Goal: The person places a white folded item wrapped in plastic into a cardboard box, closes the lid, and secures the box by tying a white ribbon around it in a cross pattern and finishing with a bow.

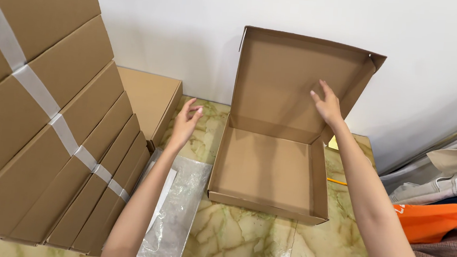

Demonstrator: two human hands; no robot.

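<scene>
**Open mailer box: light, stiff, easily creased**

The cardboard box sits on the tabletop, lid upright. Right hand fingers spread, released, touching the lid's inside; left hand loose, empty, beside it. Probably light; grip the folded edges.

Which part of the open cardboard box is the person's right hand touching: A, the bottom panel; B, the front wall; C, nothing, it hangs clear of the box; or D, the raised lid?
D: the right hand rests with spread fingers against the inner face of the upright lid of the open cardboard box, well above the bottom panel and front wall.
</scene>
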